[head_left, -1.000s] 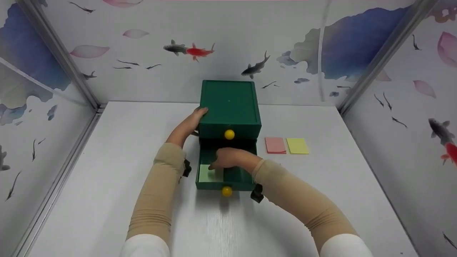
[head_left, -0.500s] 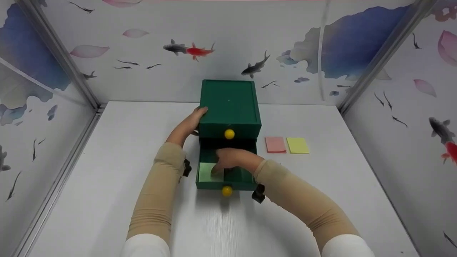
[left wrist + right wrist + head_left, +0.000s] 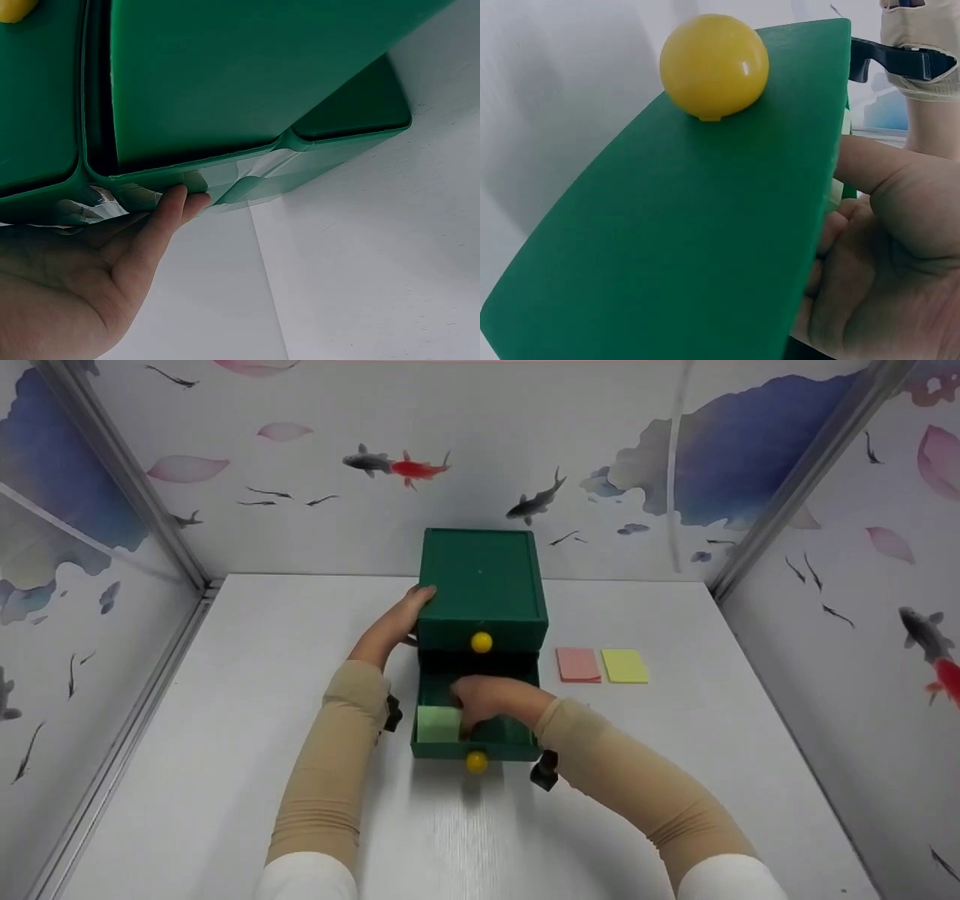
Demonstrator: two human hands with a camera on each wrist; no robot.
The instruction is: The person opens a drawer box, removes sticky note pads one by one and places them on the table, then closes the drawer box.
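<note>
A green two-drawer cabinet [image 3: 480, 574] stands on the white table, its lower drawer [image 3: 506, 750] pulled out. My left hand [image 3: 401, 619] rests against the cabinet's left side; in the left wrist view its fingers [image 3: 169, 210] lie along the taped side wall. Inside the drawer, a light green sticky note pad [image 3: 439, 724] lies at the front left. My right hand [image 3: 487, 701] reaches into the drawer with its fingers down beside the pad's right edge. In the right wrist view the drawer front with its yellow knob [image 3: 714, 67] hides the fingertips.
A pink sticky note pad [image 3: 578, 665] and a yellow one [image 3: 625, 666] lie on the table right of the cabinet. The upper drawer, with a yellow knob [image 3: 481, 642], is pushed in. Patterned walls [image 3: 300, 532] enclose the table at the back and sides.
My right hand has shifted slightly right, its fingers moving from on top of the light green pad to its right edge. The left hand and the cabinet have stayed in place.
</note>
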